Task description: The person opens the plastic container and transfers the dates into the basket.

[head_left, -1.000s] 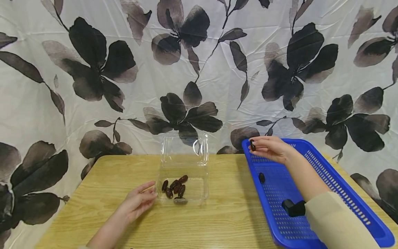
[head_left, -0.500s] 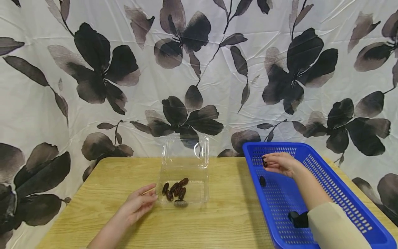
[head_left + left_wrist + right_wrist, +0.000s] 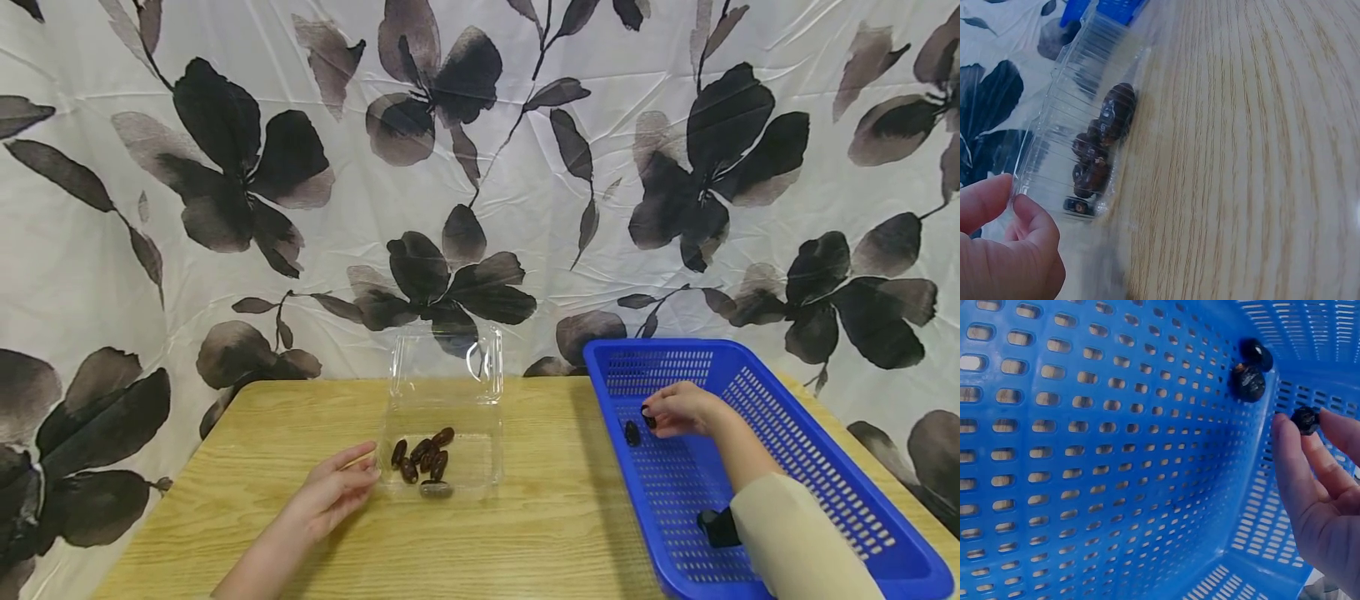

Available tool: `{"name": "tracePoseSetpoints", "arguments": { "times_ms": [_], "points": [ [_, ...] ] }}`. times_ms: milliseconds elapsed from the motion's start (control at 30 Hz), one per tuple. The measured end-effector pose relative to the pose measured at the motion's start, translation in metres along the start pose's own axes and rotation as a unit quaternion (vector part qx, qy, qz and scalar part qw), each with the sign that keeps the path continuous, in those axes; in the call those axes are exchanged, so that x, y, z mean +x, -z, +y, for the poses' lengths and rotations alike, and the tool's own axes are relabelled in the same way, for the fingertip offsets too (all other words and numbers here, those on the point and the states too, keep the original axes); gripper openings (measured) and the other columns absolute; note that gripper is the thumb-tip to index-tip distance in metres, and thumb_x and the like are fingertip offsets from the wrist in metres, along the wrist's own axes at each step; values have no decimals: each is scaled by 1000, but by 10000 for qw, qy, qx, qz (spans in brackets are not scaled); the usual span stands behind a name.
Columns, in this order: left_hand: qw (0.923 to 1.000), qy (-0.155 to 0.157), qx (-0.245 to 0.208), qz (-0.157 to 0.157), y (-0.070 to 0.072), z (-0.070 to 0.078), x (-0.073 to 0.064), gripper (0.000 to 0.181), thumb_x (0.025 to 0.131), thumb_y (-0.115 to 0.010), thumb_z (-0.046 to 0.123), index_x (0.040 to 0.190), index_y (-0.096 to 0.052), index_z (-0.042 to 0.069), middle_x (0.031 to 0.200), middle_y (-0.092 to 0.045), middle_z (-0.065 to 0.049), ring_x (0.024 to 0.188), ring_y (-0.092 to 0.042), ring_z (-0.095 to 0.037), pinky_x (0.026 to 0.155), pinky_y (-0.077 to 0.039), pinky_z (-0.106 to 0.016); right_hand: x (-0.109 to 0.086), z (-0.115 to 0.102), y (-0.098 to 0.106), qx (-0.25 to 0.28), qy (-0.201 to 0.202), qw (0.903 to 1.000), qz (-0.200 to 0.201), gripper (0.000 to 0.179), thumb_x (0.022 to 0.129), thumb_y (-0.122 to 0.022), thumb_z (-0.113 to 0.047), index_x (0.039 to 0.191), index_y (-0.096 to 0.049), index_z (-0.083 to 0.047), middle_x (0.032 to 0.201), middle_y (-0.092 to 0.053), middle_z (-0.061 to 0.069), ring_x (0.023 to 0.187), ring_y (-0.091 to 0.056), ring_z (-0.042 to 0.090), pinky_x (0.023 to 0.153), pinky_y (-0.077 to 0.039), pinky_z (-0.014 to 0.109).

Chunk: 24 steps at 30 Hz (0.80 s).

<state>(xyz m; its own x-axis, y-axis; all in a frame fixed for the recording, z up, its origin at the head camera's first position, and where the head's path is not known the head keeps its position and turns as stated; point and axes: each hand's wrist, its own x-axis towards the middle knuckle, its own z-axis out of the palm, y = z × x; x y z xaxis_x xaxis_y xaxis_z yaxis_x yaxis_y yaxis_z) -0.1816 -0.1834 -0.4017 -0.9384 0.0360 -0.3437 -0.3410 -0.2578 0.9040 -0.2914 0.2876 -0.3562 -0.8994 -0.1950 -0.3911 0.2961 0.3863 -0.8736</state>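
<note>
My right hand [image 3: 686, 410] pinches a dark brown date [image 3: 1305, 420] between thumb and fingertips, inside the blue plastic basket [image 3: 660, 533]. Close by, two more dates [image 3: 1249, 382] lie against the basket's side; the head view shows one loose date [image 3: 632, 432] there. On the left, my left hand [image 3: 341, 487] holds the edge of a clear plastic clamshell container [image 3: 1054, 131], thumb and finger pinching its rim. The container's lid [image 3: 446, 362] stands raised at the back. Several dates [image 3: 427, 457] lie in its base, mostly toward the left side.
Both containers stand on a light wooden table [image 3: 547, 517], the basket along the right side. Behind hangs a white cloth [image 3: 555, 200] with dark flowers. A black strap piece [image 3: 720, 527] shows at the right sleeve [image 3: 802, 533], over the basket.
My right hand has moved down and slightly right, from the basket's far left corner to deeper inside it, with the date still pinched. The left hand keeps its place on the clamshell.
</note>
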Motion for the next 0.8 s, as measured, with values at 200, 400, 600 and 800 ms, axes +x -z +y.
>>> {"name": "tracePoseSetpoints", "arguments": {
  "times_ms": [200, 400, 600, 800],
  "points": [
    [10000, 28, 7, -10, 0, 0, 0, 68, 86, -55, -11, 144, -20, -6, 110, -43, -8, 82, -52, -11, 71, -48, -19, -2, 0, 0, -633, -216, 9977, 128, 26, 87, -54, 3, 108, -52, 18, 69, -58, 6, 59, -59, 13, 58, -55, 26],
    [10000, 45, -41, 14, -2, 2, -1, 68, 86, -56, -11, 144, -20, -6, 111, -43, -8, 81, -52, -11, 71, -48, -19, -1, 1, 1, -1023, -262, 9935, 424, 19, 87, -54, 1, 100, -56, 15, 69, -57, 7, 56, -58, 14, 55, -54, 27],
    [9999, 27, -108, 16, -1, 2, -2, 69, 85, -56, -12, 144, -21, -6, 104, -45, -6, 82, -53, -11, 71, -48, -19, -3, -7, -3, -809, -26, 9961, 350, 22, 89, -53, -2, 103, -54, 15, 69, -56, 6, 57, -58, 12, 55, -54, 25],
    [9999, 20, -140, -17, 0, 2, -2, 71, 84, -59, -11, 144, -21, -6, 103, -46, -5, 81, -53, -11, 71, -49, -20, -5, -27, -7, -387, 349, 9986, 46, 36, 92, -52, -6, 119, -46, 18, 78, -60, 8, 66, -61, 14, 62, -55, 28]
  ]
}}
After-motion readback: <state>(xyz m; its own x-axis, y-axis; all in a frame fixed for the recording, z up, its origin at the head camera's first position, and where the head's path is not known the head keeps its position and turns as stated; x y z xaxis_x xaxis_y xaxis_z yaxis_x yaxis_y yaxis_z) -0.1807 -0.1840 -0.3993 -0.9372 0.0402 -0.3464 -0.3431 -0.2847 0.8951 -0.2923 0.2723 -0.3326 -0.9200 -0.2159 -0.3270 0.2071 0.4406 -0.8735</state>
